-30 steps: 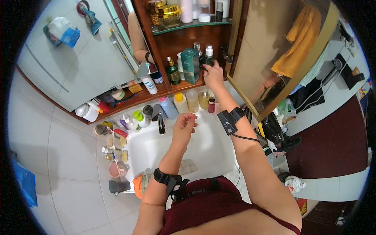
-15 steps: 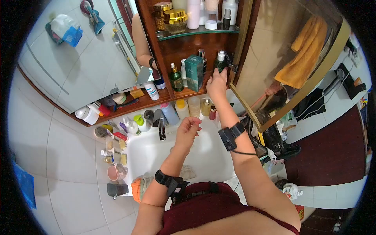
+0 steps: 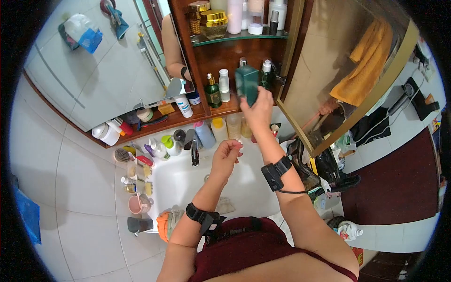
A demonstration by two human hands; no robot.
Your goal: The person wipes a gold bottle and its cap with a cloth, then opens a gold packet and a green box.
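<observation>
My right hand grips the lower part of a dark green box in the wooden cabinet. The box is tilted and slightly blurred. To its right stands a green bottle with a white cap; on its left are a white bottle and a green dropper bottle. My left hand hangs over the sink with its fingers curled together; whether anything small is between them is hidden.
Below is the white sink with a faucet and several bottles along its back. A glass shelf holds jars above. The gold-framed door stands open at the right, near a mirror door on the left.
My right hand has moved left from the white-capped bottle and taken hold of the green box, which has shifted right and tilted. My left hand has barely moved.
</observation>
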